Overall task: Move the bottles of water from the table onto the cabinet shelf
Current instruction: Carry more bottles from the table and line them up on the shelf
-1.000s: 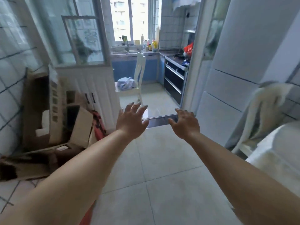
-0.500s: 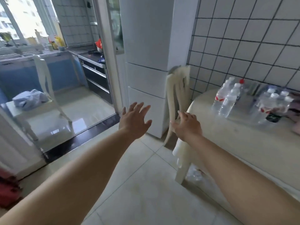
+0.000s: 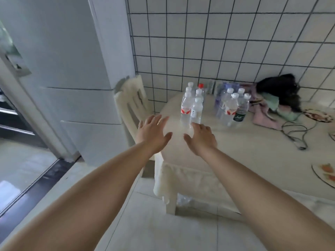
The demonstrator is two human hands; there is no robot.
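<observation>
Several clear water bottles stand on the cream table (image 3: 253, 156). The nearer group (image 3: 192, 109) is at the table's far left, one of them with a red cap (image 3: 200, 86). A second group (image 3: 233, 109) stands just to its right. My left hand (image 3: 152, 132) hovers open over the table's left edge, fingers spread, holding nothing. My right hand (image 3: 200, 136) is open too, its fingertips just short of the nearest bottle. No cabinet shelf is in view.
A white chair (image 3: 130, 102) is tucked at the table's left end against the tiled wall. Crumpled clothes (image 3: 275, 105), a dark cable (image 3: 297, 131) and patterned plates (image 3: 324, 171) lie on the table to the right. A white fridge (image 3: 72, 69) stands on the left.
My view has swung right from the kitchen doorway to the table. Both open hands have come forward over the table's left end, close to the nearer bottles.
</observation>
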